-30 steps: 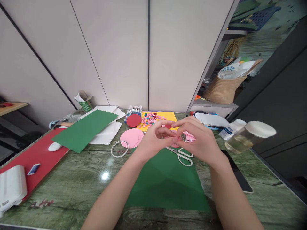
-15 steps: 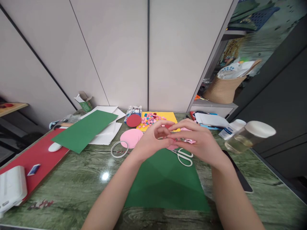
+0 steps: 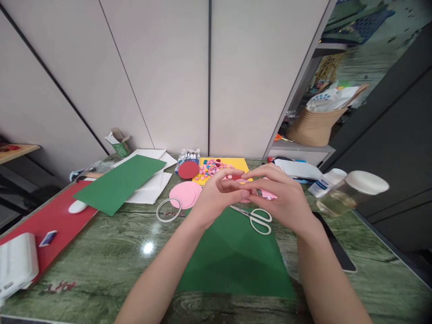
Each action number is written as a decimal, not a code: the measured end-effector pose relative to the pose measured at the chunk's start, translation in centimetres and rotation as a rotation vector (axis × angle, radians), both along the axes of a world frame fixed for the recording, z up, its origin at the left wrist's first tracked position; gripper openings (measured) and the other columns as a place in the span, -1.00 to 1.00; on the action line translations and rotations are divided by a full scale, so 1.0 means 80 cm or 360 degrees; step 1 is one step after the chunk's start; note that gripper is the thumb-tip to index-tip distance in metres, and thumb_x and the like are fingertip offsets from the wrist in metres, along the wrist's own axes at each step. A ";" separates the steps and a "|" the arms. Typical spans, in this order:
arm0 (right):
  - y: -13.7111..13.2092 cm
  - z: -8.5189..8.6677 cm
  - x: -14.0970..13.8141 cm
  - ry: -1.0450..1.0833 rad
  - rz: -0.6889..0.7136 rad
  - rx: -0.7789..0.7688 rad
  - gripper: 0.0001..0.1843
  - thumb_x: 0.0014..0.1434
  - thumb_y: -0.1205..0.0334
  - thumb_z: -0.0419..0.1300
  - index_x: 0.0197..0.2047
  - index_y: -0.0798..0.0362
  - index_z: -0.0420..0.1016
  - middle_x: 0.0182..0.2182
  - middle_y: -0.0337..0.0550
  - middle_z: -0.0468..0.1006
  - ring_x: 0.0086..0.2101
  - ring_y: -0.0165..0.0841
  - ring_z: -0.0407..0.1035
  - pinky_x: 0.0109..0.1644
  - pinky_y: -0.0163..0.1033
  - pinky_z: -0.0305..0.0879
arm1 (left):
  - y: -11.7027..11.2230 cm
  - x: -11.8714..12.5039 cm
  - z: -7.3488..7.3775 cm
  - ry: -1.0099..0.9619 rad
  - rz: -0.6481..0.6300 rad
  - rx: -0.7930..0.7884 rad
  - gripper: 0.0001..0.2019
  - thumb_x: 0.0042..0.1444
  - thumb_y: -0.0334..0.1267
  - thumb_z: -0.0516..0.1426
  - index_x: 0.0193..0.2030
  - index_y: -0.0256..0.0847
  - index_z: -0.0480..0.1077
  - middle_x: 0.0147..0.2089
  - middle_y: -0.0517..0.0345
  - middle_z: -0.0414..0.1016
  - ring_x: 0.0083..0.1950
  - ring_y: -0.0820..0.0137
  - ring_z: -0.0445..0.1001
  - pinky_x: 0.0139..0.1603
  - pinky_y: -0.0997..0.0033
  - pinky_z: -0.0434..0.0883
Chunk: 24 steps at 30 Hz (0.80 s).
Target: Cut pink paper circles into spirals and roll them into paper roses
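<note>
My left hand (image 3: 218, 198) and my right hand (image 3: 281, 198) meet above the desk, their fingertips pressed together. Whatever lies between the fingers is hidden or too small to name. Below them a green paper sheet (image 3: 236, 261) lies flat, with white-handled scissors (image 3: 260, 221) on its upper part. Pink paper circles (image 3: 182, 194) and a white ring (image 3: 157, 210) sit left of my hands. Behind, a yellow sheet (image 3: 241, 164) carries a heap of small pink, blue and red pieces (image 3: 214, 168). Beside it is a red paper circle (image 3: 188, 169).
At the left, a green sheet (image 3: 124, 182) overlaps white papers (image 3: 148, 193) and a long red sheet (image 3: 67, 229). A white case (image 3: 18, 258) rests near the left edge. On the right are a phone (image 3: 334, 243), a lidded jar (image 3: 351, 193) and a white bottle (image 3: 327, 182).
Both hands stay together and shift slightly to the right, with small finger movements. More of the scissor blades shows below them. The things on the desk keep their places.
</note>
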State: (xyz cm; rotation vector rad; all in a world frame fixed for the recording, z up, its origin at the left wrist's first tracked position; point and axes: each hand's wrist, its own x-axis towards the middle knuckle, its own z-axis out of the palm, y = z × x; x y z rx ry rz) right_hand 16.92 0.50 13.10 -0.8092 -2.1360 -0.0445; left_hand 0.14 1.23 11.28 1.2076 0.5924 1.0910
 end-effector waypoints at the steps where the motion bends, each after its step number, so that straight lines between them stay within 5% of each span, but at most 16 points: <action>1: 0.000 0.000 0.000 -0.0003 0.0003 -0.0006 -0.85 0.10 0.29 0.21 -0.22 -0.09 0.49 -0.22 -0.18 0.53 -0.20 -0.29 0.37 -0.13 -0.11 0.25 | 0.000 0.000 0.000 -0.0005 -0.0002 -0.0007 -0.63 -0.10 -0.35 0.25 -0.11 -0.17 0.31 -0.34 0.17 0.53 -0.32 0.43 0.50 -0.26 0.39 0.42; 12: 0.001 0.000 -0.003 0.0019 0.0025 0.0076 -0.89 0.09 0.33 0.21 -0.27 -0.05 0.47 -0.24 -0.17 0.53 -0.22 -0.29 0.37 -0.13 -0.12 0.24 | -0.001 0.000 0.001 -0.0017 -0.0008 -0.0063 -0.61 -0.10 -0.37 0.24 -0.08 -0.17 0.30 -0.35 0.17 0.52 -0.30 0.43 0.48 -0.28 0.41 0.41; 24: 0.003 0.000 -0.005 0.0116 -0.0099 0.0121 -0.96 0.09 0.30 0.20 -0.37 -0.01 0.39 -0.27 -0.17 0.54 -0.25 -0.29 0.38 -0.10 -0.10 0.20 | -0.001 0.007 -0.001 -0.0204 -0.0009 -0.0146 -0.64 -0.14 -0.43 0.25 -0.14 -0.20 0.36 -0.34 0.16 0.53 -0.25 0.42 0.49 -0.10 0.34 0.35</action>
